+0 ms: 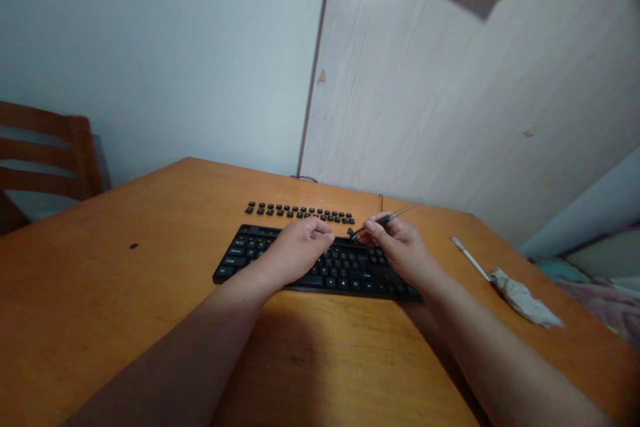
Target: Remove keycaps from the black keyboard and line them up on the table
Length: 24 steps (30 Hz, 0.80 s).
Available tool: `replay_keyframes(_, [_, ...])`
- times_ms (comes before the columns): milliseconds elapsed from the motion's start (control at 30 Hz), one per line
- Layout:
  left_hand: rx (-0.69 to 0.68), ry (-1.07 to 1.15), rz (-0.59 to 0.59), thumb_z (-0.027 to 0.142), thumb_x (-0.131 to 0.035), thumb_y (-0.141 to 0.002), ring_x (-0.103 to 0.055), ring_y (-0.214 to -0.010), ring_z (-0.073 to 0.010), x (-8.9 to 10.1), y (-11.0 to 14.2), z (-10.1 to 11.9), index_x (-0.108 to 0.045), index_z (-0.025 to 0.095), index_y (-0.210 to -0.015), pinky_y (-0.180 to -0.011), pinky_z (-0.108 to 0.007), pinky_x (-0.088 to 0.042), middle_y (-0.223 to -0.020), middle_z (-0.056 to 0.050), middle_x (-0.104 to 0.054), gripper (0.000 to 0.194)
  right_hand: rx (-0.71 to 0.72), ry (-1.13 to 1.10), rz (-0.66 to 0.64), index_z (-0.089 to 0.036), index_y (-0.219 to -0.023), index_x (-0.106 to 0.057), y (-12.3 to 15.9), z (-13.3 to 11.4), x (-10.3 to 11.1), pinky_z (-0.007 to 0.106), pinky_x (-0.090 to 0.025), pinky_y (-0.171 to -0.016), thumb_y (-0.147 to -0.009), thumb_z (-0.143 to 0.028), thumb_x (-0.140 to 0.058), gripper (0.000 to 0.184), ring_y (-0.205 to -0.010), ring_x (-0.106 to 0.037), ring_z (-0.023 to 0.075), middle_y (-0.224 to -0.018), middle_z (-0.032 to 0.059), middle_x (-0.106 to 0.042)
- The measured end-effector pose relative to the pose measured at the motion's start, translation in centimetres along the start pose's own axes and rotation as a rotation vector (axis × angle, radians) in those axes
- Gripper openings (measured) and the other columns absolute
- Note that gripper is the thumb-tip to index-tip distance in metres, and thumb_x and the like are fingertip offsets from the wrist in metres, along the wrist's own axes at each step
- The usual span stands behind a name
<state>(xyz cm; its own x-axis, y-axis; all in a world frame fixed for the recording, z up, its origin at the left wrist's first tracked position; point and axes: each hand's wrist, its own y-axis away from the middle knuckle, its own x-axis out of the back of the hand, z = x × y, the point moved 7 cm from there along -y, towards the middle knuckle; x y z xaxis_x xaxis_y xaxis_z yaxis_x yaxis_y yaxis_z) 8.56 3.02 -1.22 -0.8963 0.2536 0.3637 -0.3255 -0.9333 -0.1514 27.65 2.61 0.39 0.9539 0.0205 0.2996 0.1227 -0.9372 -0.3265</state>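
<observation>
A black keyboard (239, 260) lies on the wooden table, with both my hands over it. My right hand (400, 247) is closed around a wire keycap puller (384, 219) with a dark handle; thin wire prongs stick out to the upper right. At the puller's other end, just left of my right fingertips, is a small black keycap (351, 233). My left hand (303, 247) hovers above the keyboard's middle, fingers loosely bent towards the thumb with a small gap, and nothing shows between them. Behind the keyboard, loose black keycaps (270, 211) stand in two rows.
On the right of the table (150, 320) lie a thin white-handled brush (470, 258) and a crumpled pale cloth (525, 297). A small dark piece (133, 246) rests to the left. A wooden chair (50, 153) stands at far left. Walls rise behind the table.
</observation>
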Motion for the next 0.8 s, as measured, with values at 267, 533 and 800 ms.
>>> replay_keyframes(267, [0.178,0.426,-0.115,0.041,-0.065,-0.081,-0.065,-0.078,-0.0137,-1.7,0.3,-0.7,-0.062,0.014,-0.095,-0.075,-0.029,-0.052,-0.089,-0.006,-0.069,0.03,0.194,0.22,-0.06,-0.021,-0.094,-0.064,1.5,-2.3,-2.7,0.032,-0.051,-0.078,-0.092,-0.043,-0.056,0.023,-0.086,-0.064,0.0187,-0.091,0.0054,-0.067])
replay_keyframes(533, [0.207,0.381,-0.027,0.02,-0.064,-0.077,-0.064,-0.066,-0.0118,-1.2,0.0,-1.4,-0.058,0.015,-0.084,-0.065,-0.025,-0.051,-0.072,-0.003,-0.066,0.01,0.284,0.298,-0.056,-0.025,-0.097,-0.067,2.5,-3.3,-3.6,0.037,-0.053,-0.08,-0.089,-0.041,-0.061,0.019,-0.087,-0.066,0.0212,-0.094,0.0057,-0.07])
replay_keyframes(800, [0.242,0.345,0.041,0.02,-0.061,-0.079,-0.065,-0.067,-0.012,-0.2,0.1,-1.2,-0.057,0.016,-0.082,-0.063,-0.023,-0.051,-0.071,-0.004,-0.067,0.007,0.215,0.318,0.026,-0.023,-0.096,-0.063,2.5,-2.6,-2.9,0.031,-0.052,-0.068,-0.091,-0.038,-0.057,0.017,-0.075,-0.064,0.0178,-0.083,0.0036,-0.068])
